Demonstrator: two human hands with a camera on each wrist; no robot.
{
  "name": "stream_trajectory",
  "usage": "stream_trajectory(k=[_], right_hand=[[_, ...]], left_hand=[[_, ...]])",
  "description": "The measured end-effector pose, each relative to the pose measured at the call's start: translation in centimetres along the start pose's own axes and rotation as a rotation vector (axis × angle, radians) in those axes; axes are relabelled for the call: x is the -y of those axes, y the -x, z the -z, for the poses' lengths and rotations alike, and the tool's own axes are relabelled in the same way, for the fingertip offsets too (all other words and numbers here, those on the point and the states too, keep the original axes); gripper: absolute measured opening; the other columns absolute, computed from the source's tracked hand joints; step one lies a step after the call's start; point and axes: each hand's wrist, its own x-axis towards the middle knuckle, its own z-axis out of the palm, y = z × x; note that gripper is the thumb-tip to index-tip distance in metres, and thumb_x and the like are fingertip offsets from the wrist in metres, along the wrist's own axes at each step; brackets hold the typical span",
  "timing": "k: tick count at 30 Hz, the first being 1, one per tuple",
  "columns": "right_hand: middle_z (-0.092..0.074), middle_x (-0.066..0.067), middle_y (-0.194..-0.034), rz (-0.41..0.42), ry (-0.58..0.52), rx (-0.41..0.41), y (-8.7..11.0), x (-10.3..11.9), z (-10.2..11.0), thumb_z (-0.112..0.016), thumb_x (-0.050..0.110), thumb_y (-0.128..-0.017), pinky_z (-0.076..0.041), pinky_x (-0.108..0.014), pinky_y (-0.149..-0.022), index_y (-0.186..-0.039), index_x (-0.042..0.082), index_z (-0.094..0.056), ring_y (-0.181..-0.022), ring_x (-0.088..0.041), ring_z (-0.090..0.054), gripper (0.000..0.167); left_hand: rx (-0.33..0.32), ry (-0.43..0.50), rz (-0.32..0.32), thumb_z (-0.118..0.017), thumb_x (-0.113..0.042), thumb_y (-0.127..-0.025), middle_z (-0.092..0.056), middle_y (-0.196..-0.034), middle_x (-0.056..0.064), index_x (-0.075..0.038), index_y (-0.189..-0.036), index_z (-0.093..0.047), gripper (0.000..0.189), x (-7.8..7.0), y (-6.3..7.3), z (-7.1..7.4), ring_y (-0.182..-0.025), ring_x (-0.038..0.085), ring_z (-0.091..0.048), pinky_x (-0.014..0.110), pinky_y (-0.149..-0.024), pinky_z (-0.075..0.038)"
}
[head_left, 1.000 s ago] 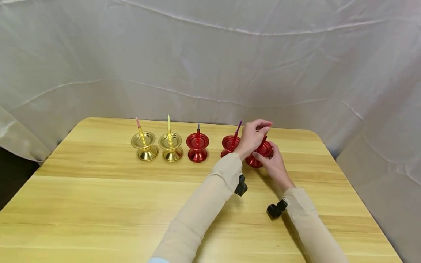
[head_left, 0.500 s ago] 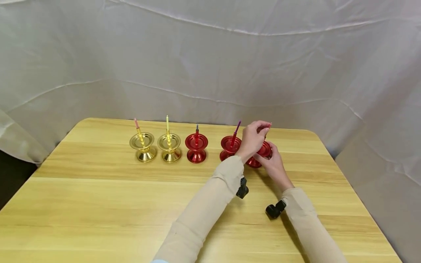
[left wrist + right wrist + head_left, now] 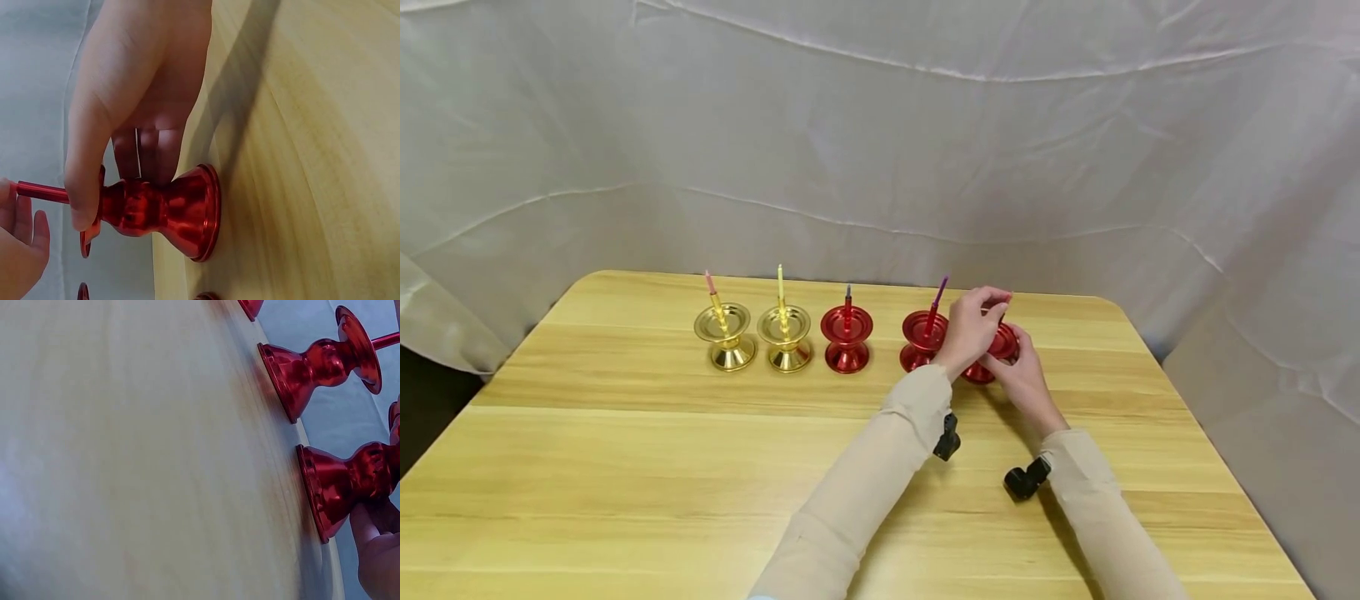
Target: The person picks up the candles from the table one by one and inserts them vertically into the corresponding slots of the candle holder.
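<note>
My left hand (image 3: 972,329) is above the rightmost red candle holder (image 3: 134,209), its fingertips pinching a thin pinkish-red candle (image 3: 1011,295) at the top of the holder's upright red tube (image 3: 44,191). Most of that candle is hidden by the fingers. My right hand (image 3: 1026,379) grips this holder from the right, thumb over the dish edge and fingers behind the neck; the base stands on the table. Just left of it, partly behind my left hand, is another red candle holder (image 3: 919,354) with a purple candle (image 3: 941,288) leaning slightly right.
Further left stand a red candle holder (image 3: 847,357) with a short bluish-grey candle (image 3: 848,292), a gold holder (image 3: 789,357) with a yellow candle (image 3: 780,285), and a gold holder (image 3: 733,357) with a pink candle (image 3: 711,282). A pale curtain (image 3: 880,142) hangs behind the wooden table (image 3: 625,483).
My left hand has come down a little with the pinkish-red candle, whose tip now sits lower. The right hand keeps its grip on the holder. The head view has shifted slightly.
</note>
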Motion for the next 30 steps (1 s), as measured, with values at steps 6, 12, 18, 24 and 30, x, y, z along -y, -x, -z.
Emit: stream_trajectory(k=[6,12,18,24,30], right_hand=[[-0.033,-0.030,-0.144,-0.008,-0.006,0.007,0.3,1.0,-0.3,-0.063,0.009,-0.090,-0.032,-0.044,-0.109,-0.147,-0.008,-0.018,-0.129,-0.036,-0.038,0.075],[-0.035,-0.026,-0.144,0.004,-0.017,-0.006,-1.1,-1.5,-0.1,-0.066,0.012,-0.090,-0.033,-0.042,-0.109,-0.149,-0.003,-0.019,-0.128,-0.033,-0.039,0.077],[-0.037,-0.026,-0.142,0.035,0.020,-0.027,-1.5,-2.2,-0.2,-0.066,0.013,-0.089,-0.034,-0.043,-0.108,-0.148,-0.003,-0.021,-0.126,-0.033,-0.041,0.076],[-0.037,-0.026,-0.142,0.032,0.032,-0.026,-1.4,-2.3,-0.3,-0.066,0.014,-0.089,-0.033,-0.043,-0.108,-0.148,-0.003,-0.021,-0.128,-0.034,-0.040,0.076],[-0.037,-0.027,-0.143,0.025,0.025,-0.021,-1.5,-2.1,-0.2,-0.066,0.013,-0.089,-0.032,-0.043,-0.109,-0.149,-0.003,-0.021,-0.129,-0.033,-0.039,0.077]], left_hand=[[-0.006,0.004,-0.002,-0.059,-0.004,-0.095,-0.068,-0.108,0.008,-0.003,-0.113,-0.069,0.020,0.2,0.1,0.3,-0.099,0.014,-0.061,0.013,-0.083,-0.046],[-0.011,0.010,0.010,-0.060,-0.004,-0.095,-0.068,-0.105,0.008,-0.003,-0.112,-0.069,0.020,0.2,0.4,0.4,-0.097,0.014,-0.060,0.015,-0.081,-0.047],[-0.015,0.002,0.030,-0.060,-0.006,-0.095,-0.068,-0.102,0.006,-0.005,-0.111,-0.070,0.018,0.4,0.6,0.2,-0.094,0.012,-0.059,0.016,-0.079,-0.047],[-0.030,-0.006,0.047,-0.061,-0.005,-0.094,-0.067,-0.109,0.008,-0.003,-0.115,-0.068,0.022,0.5,0.9,0.2,-0.098,0.016,-0.060,0.016,-0.081,-0.048],[0.021,-0.017,0.089,-0.064,-0.005,-0.093,-0.061,-0.123,0.009,-0.004,-0.127,-0.062,0.034,0.0,1.7,1.0,-0.109,0.020,-0.058,0.016,-0.084,-0.048]])
